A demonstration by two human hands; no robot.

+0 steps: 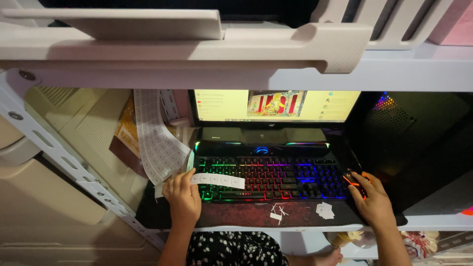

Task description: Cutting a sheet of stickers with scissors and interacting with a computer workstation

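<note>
Pinching one end of a short white paper strip of round stickers [218, 180], the left hand [183, 197] has its fingers closed on that strip, which lies across the left part of a black keyboard with rainbow-lit keys [276, 178]. Right hand [375, 201] rests over a black computer mouse with an orange glow [353, 180] just beside the keyboard's right end, fingers curled together on it. A long white sticker sheet [155, 140] hangs left of the lit monitor [276, 106]; small white paper scraps [324, 210] lie on the dark desk mat [236, 215].
</note>
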